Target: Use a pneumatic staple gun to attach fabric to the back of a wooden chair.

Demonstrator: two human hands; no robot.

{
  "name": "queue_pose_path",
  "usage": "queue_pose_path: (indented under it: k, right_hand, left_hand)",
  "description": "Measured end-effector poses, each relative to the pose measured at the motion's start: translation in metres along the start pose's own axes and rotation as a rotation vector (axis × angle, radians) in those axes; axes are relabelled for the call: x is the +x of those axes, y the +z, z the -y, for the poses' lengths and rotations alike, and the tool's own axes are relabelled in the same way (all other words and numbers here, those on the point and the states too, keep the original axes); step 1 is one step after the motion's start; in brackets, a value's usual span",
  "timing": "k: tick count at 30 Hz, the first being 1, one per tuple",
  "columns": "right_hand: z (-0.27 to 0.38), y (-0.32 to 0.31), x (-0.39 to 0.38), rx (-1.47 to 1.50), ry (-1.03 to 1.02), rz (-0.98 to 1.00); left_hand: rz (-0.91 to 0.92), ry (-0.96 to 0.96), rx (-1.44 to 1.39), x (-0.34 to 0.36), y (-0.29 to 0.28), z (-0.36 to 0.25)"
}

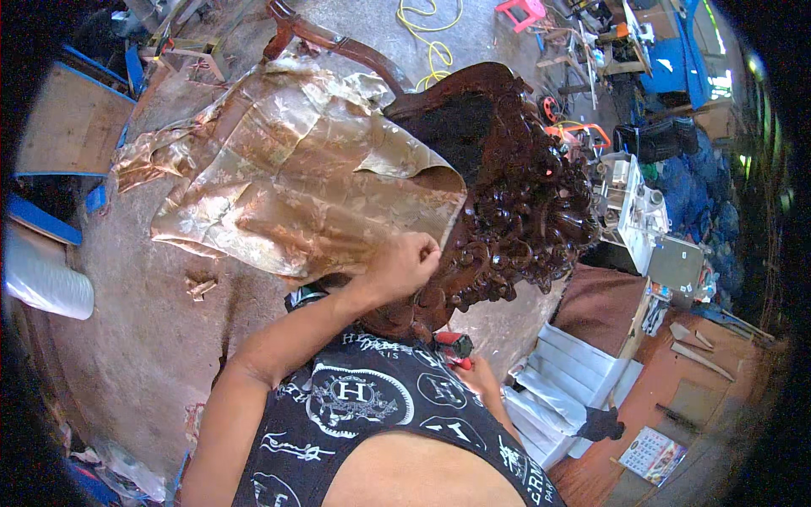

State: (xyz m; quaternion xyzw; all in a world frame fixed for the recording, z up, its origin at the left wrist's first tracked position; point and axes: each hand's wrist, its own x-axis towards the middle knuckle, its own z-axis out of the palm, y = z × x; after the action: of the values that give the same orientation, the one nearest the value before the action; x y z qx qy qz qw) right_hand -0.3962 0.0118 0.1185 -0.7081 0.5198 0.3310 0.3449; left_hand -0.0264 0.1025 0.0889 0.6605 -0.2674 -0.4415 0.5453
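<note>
A dark, glossy carved wooden chair frame (515, 211) lies tilted in front of me, its ornate scrollwork toward the right. Gold floral upholstery fabric (279, 177) spreads over its left part and hangs off loosely, with its right edge curled up. My left hand (405, 266) is closed, pinching that fabric's edge against the carved wood. Lower down, close to my body, my right hand (481, 378) grips a red and black tool (454, 345) that looks like a staple gun. Part of the right hand is hidden behind my patterned black shirt.
A yellow hose (433, 51) coils across the concrete floor at the back. A pink stool (521, 13) stands far off. On the right are a sewing machine (625, 190), a white padded seat (562, 372) and a calendar (652, 456). A white roll (51, 283) lies at left.
</note>
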Motion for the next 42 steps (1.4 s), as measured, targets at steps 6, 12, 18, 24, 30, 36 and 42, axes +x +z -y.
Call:
queue_pose_path:
  k: [6,12,18,24,30,36,42]
  right_hand:
    - [0.036,-0.005,-0.013,0.076,0.015,0.058]
    - [0.024,0.001,-0.010,0.117,-0.004,0.004]
    - [0.045,-0.005,-0.017,-0.062,0.041,-0.005]
    - [0.024,0.004,-0.007,0.077,0.084,0.065]
    - [0.015,0.007,-0.008,0.100,0.004,0.015]
    - [0.078,-0.014,-0.036,-0.022,0.072,0.129]
    - [0.121,-0.026,-0.048,0.072,0.173,0.160]
  left_hand:
    - [-0.083,0.250,-0.003,-0.010,0.008,-0.015]
    - [-0.125,0.451,0.039,-0.011,0.016,-0.001]
    - [-0.063,0.428,0.027,-0.012,0.012,0.000]
    - [-0.088,0.483,0.018,-0.014,0.013,0.002]
    - [-0.107,0.592,0.060,-0.016,0.011,0.006]
    - [-0.063,0.483,0.026,-0.016,0.011,0.011]
    - [-0.147,0.333,-0.062,-0.020,0.007,0.008]
